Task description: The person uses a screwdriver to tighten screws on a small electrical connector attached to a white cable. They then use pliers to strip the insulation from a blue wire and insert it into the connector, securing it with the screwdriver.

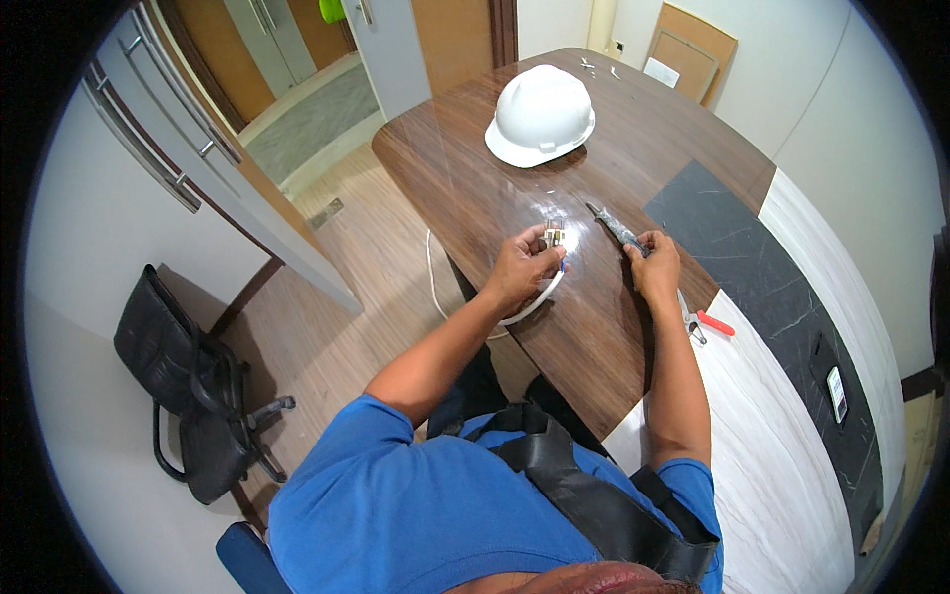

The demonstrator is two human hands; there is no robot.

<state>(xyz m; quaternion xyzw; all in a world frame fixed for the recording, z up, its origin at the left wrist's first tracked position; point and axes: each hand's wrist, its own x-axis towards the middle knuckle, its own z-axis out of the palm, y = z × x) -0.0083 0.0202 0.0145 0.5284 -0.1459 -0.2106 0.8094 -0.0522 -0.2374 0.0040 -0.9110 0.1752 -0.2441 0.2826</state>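
In my left hand [524,267] is a small opened electrical plug [554,238], pinched between thumb and fingers. Its metal prongs point away from me. A bit of blue wire shows below it, and a white cable [539,297] curves down from there past the table edge. My right hand [657,265] grips a long grey hand tool [618,230] by its dark rear end. The tool's narrow dark tip points to the far left, apart from the plug; its exact kind cannot be made out. Beside my right wrist lie red-handled pliers [711,322], partly hidden by the forearm.
A white hard hat [542,114] stands on the brown wooden table [426,148], beyond my hands. Small white scraps [589,65] lie at the far end. To the right, a phone [837,394] rests on the dark strip. A black chair [188,386] stands at the left.
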